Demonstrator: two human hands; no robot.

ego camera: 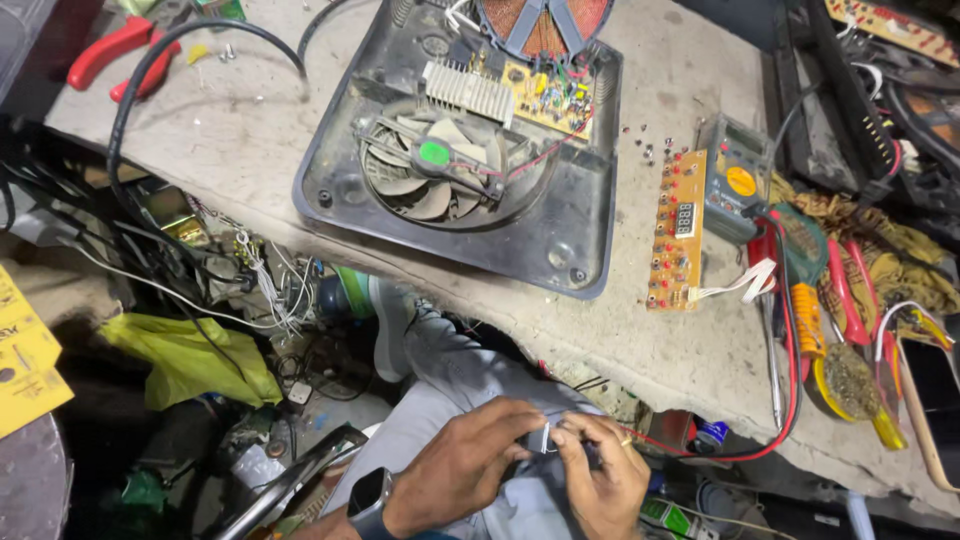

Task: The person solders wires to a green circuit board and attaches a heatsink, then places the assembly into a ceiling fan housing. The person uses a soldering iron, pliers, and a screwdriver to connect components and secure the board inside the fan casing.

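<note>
My left hand (pixel 462 462) and my right hand (pixel 603 478) meet low in the view, over my lap. Together they pinch a small dark part with a pale face (pixel 541 439) between the fingertips. My left wrist carries a dark watch (pixel 369 494). A ring sits on a finger of my right hand. Above the hands, on the worn bench (pixel 240 130), lies an opened black appliance base (pixel 450 150) with a fan (pixel 432 165), a finned heatsink and a small circuit board inside.
An orange display board (pixel 677 228) and a multimeter (pixel 738 190) with red and black leads lie to the right. Screwdrivers and a solder tin (pixel 846 378) crowd the right edge. Red-handled pliers (pixel 115 55) lie top left. Wires and a yellow-green bag (pixel 190 360) fill the space under the bench.
</note>
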